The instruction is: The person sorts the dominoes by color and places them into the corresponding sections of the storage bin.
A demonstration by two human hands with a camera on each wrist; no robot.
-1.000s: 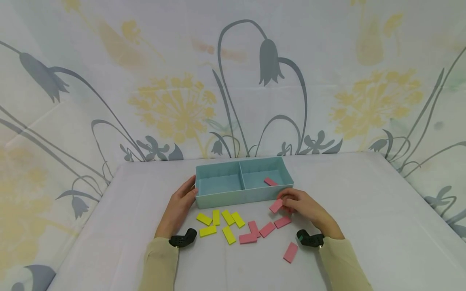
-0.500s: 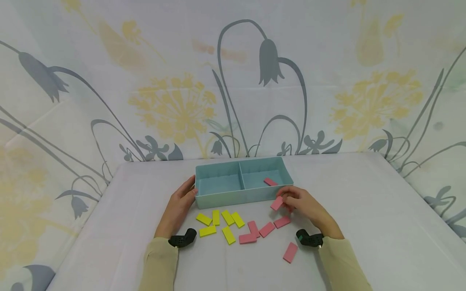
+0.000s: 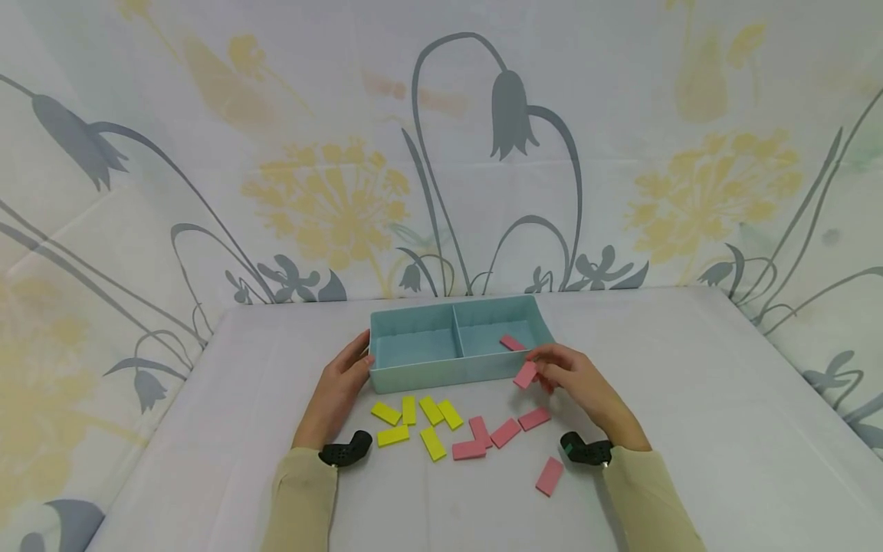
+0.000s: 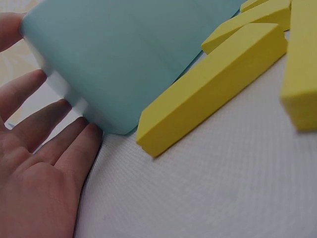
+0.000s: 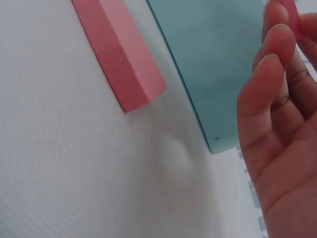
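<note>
Right grip (image 3: pixel 579 387): pinching a pink block (image 3: pixel 525 375) just before the teal box's (image 3: pixel 448 376) near wall.
Left grip (image 3: pixel 338 391): straight fingers against the box's left end, likely steadying it.
Table (image 3: pixel 724 422): pink blocks (image 3: pixel 470 450) right, yellow blocks (image 3: pixel 393 436) left, seemingly colour-grouped.
Right compartment (image 3: pixel 486 330): another pink block (image 3: pixel 512 343).

No text, label, brand or number legible. Rectangular two-compartment teal box (image 5: pixel 213 64): tiny dark mark (image 5: pixel 217 138) near outer-wall corner, right wrist view, too small to read.
</note>
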